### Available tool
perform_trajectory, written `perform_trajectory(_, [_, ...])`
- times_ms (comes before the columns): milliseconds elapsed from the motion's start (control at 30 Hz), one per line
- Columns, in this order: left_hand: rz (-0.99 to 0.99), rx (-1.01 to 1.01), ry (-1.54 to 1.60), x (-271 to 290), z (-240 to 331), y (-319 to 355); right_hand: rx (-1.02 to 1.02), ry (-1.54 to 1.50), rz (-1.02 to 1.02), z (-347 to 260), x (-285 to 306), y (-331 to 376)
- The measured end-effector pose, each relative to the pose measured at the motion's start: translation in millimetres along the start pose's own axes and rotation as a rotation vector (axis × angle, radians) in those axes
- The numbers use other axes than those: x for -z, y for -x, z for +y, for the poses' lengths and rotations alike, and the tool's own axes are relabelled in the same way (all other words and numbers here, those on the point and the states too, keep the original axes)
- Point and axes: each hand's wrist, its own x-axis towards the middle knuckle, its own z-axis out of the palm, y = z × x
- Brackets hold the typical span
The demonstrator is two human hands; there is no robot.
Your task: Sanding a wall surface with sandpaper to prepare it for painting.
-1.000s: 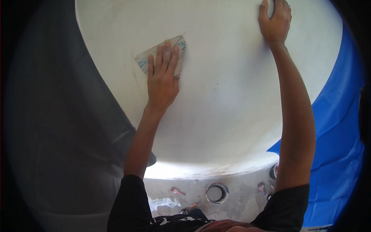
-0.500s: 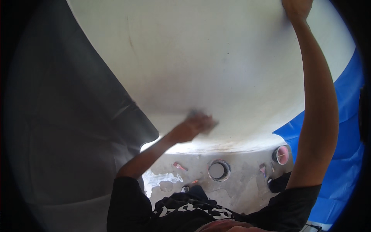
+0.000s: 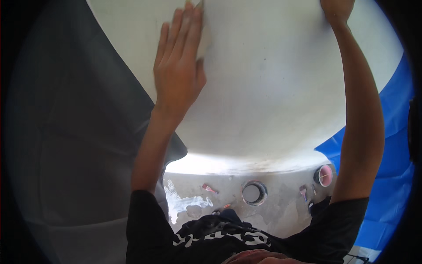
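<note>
My left hand (image 3: 178,75) lies against a large, pale, curved surface (image 3: 263,97), its fingers stretched out and side by side. Beneath the fingers a thin, pale sheet (image 3: 204,42) seems to be pressed to the surface, its edge showing beside the index finger; its exact kind is unclear. My right hand (image 3: 338,9) is up at the top edge, against the same surface; its fingers are cut off by the frame. Faint greyish smudges and small dark specks mark the pale surface.
Dark grey sheeting (image 3: 79,132) hangs on the left, blue sheeting (image 3: 391,176) on the right. On the stained floor (image 3: 281,211) below are a round container (image 3: 253,193), a pink-lined bucket (image 3: 325,176), a red-handled brush (image 3: 210,188) and another brush (image 3: 303,192).
My left hand has swept up and to the left across the pale surface, from low near its bottom edge. The right hand has stayed in place.
</note>
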Motion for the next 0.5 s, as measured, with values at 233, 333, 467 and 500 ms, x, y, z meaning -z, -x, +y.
perform_trajectory(233, [-0.064, 0.019, -0.076, -87.2, 10.0, -1.7, -0.021, 0.033, -0.024, -3.8, 2.2, 5.0])
perform_trajectory(333, [-0.073, 0.073, -0.123, -93.6, 11.9, 21.8, -0.029, -0.036, -0.034, -14.6, 0.4, 3.1])
perform_trajectory(467, [-0.110, 0.062, -0.120, -108.4, 25.7, 53.4, 0.000, 0.051, -0.036, 0.6, -0.1, 2.0])
perform_trajectory(500, [-0.117, 0.061, -0.107, -111.4, 28.9, 64.0, 0.000, 0.029, -0.022, 1.1, -0.4, 0.0])
